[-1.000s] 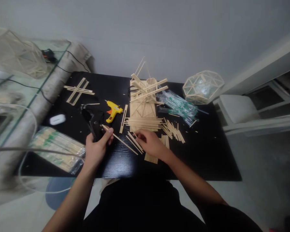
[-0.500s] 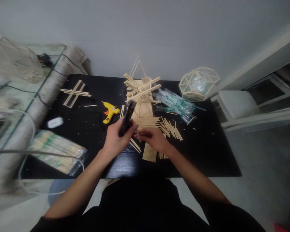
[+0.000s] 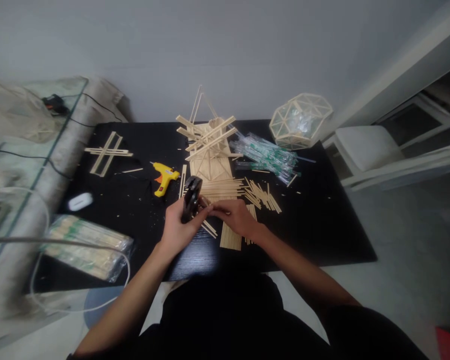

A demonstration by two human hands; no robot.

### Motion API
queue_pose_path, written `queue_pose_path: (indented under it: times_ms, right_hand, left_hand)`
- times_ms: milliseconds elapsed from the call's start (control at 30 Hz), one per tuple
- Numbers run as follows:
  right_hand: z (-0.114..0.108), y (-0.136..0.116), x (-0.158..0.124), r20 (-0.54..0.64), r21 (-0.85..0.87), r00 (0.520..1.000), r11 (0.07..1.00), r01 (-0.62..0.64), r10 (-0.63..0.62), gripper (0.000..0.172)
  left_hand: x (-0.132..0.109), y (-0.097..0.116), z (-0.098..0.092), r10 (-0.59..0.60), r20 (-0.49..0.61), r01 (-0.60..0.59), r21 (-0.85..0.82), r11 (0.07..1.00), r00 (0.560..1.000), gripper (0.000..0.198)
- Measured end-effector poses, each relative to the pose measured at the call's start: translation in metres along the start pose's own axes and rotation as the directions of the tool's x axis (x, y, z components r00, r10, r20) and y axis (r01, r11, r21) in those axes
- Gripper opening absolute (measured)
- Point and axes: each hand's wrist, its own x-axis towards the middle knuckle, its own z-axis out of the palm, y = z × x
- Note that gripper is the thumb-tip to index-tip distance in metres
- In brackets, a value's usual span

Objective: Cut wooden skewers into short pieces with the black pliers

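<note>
My left hand (image 3: 177,225) is closed around a black hand tool (image 3: 192,194), held upright; its exact kind is hard to make out. Just to the right, my right hand (image 3: 237,216) has its fingers pinched together at the left thumb, on what looks like a short wooden stick (image 3: 205,201), mostly hidden by the fingers. Under and beyond the hands lie a row of loose wooden sticks (image 3: 225,187) and a flat panel of sticks side by side (image 3: 231,236). Short cut sticks (image 3: 262,194) are scattered to the right.
A yellow glue gun (image 3: 165,178) lies left of the hands. Behind stands a stick-built model (image 3: 210,140). Green-marked plastic wrappers (image 3: 270,157), a geometric stick frame (image 3: 302,120), crossed sticks (image 3: 108,152), a white case (image 3: 80,201) and a bagged stick pack (image 3: 88,245) share the black table (image 3: 315,225).
The head view has shifted slightly, moving the table items a little left. The black tool has turned, showing more of its broad side, and my right fingers have come up against my left thumb.
</note>
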Motion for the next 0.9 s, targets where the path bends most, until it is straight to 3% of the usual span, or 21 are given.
queue_pose_path:
  times_ms: [367, 667, 900]
  right_hand:
    - [0.003, 0.010, -0.001, 0.020, -0.141, 1.000, 0.990, 0.011, -0.008, 0.015]
    - [0.009, 0.020, -0.002, -0.025, -0.209, 0.973, 0.953, 0.219, -0.229, 0.022]
    - [0.001, 0.010, -0.001, 0.023, -0.212, 0.979, 0.956, 0.201, -0.200, 0.021]
  left_hand:
    - [-0.001, -0.005, 0.004, -0.011, -0.022, 0.009, -0.064, 0.998, 1.000, 0.014]
    - [0.001, -0.012, 0.005, 0.023, -0.041, -0.023, -0.001, 1.000, 0.999, 0.020]
    - [0.002, -0.011, 0.004, 0.036, -0.030, -0.036, -0.005, 0.999, 0.999, 0.017]
